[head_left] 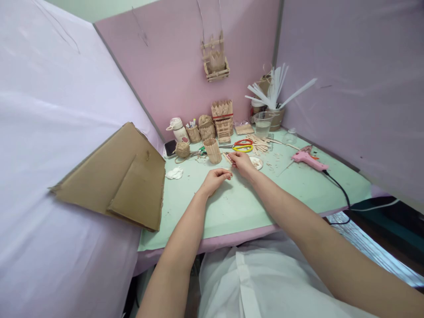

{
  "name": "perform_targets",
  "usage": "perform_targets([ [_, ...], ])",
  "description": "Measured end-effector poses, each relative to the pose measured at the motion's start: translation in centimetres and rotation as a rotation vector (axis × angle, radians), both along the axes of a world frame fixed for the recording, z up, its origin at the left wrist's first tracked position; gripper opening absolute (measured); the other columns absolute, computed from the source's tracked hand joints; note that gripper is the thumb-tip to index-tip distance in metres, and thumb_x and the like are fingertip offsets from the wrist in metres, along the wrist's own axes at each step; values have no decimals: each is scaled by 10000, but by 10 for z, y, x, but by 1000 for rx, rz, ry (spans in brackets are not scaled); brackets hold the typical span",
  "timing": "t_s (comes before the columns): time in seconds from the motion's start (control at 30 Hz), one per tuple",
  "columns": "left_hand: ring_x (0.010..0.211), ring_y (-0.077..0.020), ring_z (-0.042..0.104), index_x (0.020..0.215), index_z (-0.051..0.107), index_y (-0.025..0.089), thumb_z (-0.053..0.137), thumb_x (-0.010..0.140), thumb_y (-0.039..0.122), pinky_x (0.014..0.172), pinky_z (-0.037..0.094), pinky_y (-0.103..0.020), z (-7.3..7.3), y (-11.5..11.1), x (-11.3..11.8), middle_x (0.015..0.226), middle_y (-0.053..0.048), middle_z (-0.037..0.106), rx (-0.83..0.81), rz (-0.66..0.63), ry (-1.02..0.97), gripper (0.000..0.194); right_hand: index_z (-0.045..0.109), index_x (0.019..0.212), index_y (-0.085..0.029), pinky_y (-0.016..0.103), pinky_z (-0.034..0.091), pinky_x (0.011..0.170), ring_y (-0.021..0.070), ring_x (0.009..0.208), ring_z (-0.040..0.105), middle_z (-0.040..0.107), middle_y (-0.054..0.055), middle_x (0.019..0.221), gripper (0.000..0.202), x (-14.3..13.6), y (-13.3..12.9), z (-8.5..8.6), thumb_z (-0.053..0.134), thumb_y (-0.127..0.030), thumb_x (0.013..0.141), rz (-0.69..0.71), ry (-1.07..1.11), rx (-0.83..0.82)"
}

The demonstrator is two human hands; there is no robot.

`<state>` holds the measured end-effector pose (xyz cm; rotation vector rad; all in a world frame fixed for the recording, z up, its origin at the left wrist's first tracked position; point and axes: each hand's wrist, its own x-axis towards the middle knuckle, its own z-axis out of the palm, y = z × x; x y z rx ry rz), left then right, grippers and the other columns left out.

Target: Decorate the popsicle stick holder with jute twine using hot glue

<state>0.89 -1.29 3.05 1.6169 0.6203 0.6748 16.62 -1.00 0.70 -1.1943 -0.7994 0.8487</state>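
Wooden piece (226, 157), small and pale, at the fingertips of the right hand, beyond the left hand and beside the foot of a stick-walled cup. From left to right: cardboard (132, 185) leans at the left edge of the green-covered worktop (185, 212). A dark phone (170, 147), a white bottle (179, 130), a cup of markers (193, 134) and a twine-wrapped pot (206, 129) stand along the back, with a twine ball (182, 150) in front of them and a crumpled white wad (174, 173) nearer. The stick-walled cup (212, 151) stands upright just beyond the hands. Left hand (214, 182): thumb and fingertips pressed together above the worktop; anything between them is too small to tell. Taller stick-built holders (222, 111) stand behind the cup, below a hanging stick basket (216, 70). Right hand (242, 164): thumb and fingers pinch the wooden piece. Beyond it lie scissors (243, 149) with red and yellow handles; beside it, a small white dish (256, 163). Loose sticks (260, 143) lie before a clear cup of liquid (263, 127). Farther right, a pot (274, 119) holds white strips (273, 88), and a pink glue gun (309, 160) lies with its cord trailing over the edge.
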Motion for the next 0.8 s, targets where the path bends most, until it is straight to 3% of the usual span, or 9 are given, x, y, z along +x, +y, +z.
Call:
perform_targets([
  [0.17,697,-147,561,693,696,152,695,670,331,673,403,-262,-1,1,0,750,-62,675,-10,-13,17,181,526,687,-183,235,338,481,87,480,386,458,-37,565,239,0,0,1,606,-406,714,-47,-26,-24],
  [0.27,638,-132,523,738,703,154,688,678,351,628,382,-254,-5,7,1,695,-43,653,-22,118,-6,207,565,838,-181,263,403,549,118,555,466,535,3,698,163,-1,-1,3,536,-322,762,-133,-243,-16],
  [0.33,609,-122,497,758,705,152,681,680,356,602,366,-246,-9,14,1,672,-36,640,-25,262,-33,220,571,945,-189,284,447,640,138,667,517,559,38,857,201,-5,-3,4,528,-247,757,-143,-421,75],
  [0.43,536,-91,422,773,699,141,673,673,348,548,323,-230,-14,24,0,649,-23,618,-44,431,-48,232,591,991,-204,297,462,739,140,769,533,510,64,1027,277,-12,-9,4,501,-135,739,-17,-659,235],
  [0.5,489,-68,358,791,693,132,661,675,349,515,283,-224,-17,28,-1,640,-10,603,-65,469,-44,248,606,978,-212,298,459,758,131,776,529,476,61,1058,299,-17,-12,4,473,-87,741,83,-773,306],
  [0.6,463,-57,324,816,687,126,643,683,360,495,257,-224,-20,31,-2,649,-7,603,-77,470,-36,272,618,920,-211,295,452,767,138,807,517,461,55,1033,235,-21,-16,5,479,-93,771,130,-874,354],
  [0.8,600,-122,500,748,688,140,633,697,356,598,372,-246,-21,30,-1,664,-38,636,-2,470,-18,229,621,777,-199,297,428,774,161,843,513,491,51,964,96,-21,-16,7,533,-205,815,78,-920,361],
])
